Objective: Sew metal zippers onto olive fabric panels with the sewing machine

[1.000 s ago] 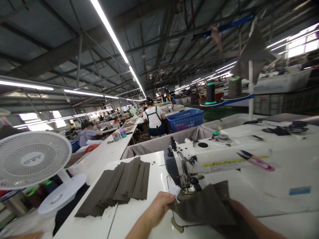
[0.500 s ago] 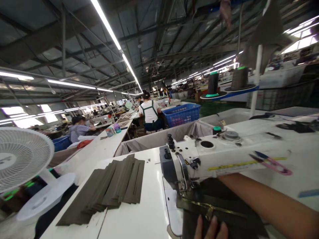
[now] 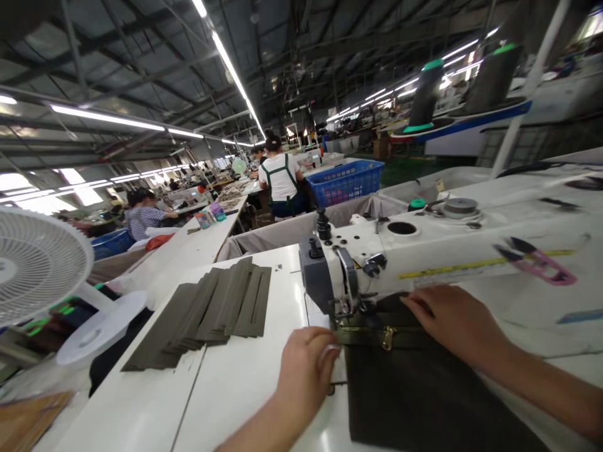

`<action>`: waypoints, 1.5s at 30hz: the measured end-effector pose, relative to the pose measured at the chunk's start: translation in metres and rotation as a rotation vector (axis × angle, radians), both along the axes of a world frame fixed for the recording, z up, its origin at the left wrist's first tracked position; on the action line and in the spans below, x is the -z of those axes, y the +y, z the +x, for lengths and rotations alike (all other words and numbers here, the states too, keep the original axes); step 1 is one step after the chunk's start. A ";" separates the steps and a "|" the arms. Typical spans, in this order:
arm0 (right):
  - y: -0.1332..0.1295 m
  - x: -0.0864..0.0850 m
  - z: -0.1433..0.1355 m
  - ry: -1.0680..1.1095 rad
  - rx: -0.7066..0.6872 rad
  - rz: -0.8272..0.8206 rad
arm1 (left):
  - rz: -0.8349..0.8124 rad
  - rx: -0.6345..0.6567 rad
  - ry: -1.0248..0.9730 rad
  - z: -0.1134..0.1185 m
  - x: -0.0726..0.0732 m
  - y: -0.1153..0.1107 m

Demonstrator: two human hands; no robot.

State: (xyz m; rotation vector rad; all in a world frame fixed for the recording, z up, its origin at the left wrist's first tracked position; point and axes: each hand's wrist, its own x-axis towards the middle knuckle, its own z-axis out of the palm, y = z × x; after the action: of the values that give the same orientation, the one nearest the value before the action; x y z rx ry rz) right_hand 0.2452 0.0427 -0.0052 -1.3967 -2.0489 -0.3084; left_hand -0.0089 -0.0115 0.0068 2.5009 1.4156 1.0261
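Observation:
Dark olive fabric lies on the bed of a white sewing machine, with a gold zipper running across its upper part below the needle area. My right hand pinches the fabric's upper edge, just right of the presser foot. Left of the fabric, beside the machine's front, is my left hand, its fingers curled together; what they hold, if anything, is too small to name. A fanned stack of olive fabric pieces rests on the white table to the left.
A white fan stands at the left. Pink-handled snips lie on the machine arm. Behind are a blue basket, thread cones and a person in a white shirt. Another person in stripes sits further left.
My left hand has moved up and left, off the fabric, to beside the machine. My right hand has come out from behind the machine arm to the fabric's upper edge. The view has shifted.

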 end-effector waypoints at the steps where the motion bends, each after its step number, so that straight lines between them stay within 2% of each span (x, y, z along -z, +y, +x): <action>1: -0.014 0.003 -0.006 -0.010 -0.076 -0.011 | 0.035 0.026 0.062 -0.004 0.001 0.007; 4: -0.042 0.009 -0.037 -0.019 -0.323 0.006 | 0.085 0.131 0.144 0.000 0.012 0.020; 8: -0.034 0.018 -0.068 -0.049 -0.330 0.044 | 0.150 0.061 0.142 0.013 0.026 0.015; 12: -0.019 0.024 -0.066 -0.049 -0.384 -0.018 | 0.214 -0.010 0.189 0.015 0.028 0.009; 17: -0.021 0.028 -0.067 -0.073 -0.393 -0.111 | 0.213 0.027 0.180 0.014 0.030 0.014; 20: -0.022 0.029 -0.073 -0.071 -0.397 -0.112 | 0.207 0.047 0.128 0.013 0.031 0.017; 24: -0.023 0.022 -0.077 -0.075 -0.386 -0.170 | 0.244 0.072 0.128 0.012 0.028 0.018; 30: -0.025 0.011 -0.078 -0.117 -0.351 -0.205 | 0.269 -0.048 0.285 0.013 0.021 0.012; 38: -0.024 0.009 -0.080 -0.183 -0.325 -0.226 | 0.262 0.073 0.277 0.012 0.019 0.019; 45: -0.025 0.016 -0.078 -0.180 -0.339 -0.197 | 0.234 0.086 0.272 0.015 0.017 0.019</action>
State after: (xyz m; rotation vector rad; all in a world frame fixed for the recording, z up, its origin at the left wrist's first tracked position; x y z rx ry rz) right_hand 0.1675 0.0180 -0.0210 -1.1354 -2.4751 -0.0915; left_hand 0.0059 0.0072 -0.0106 2.9390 1.3012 0.9114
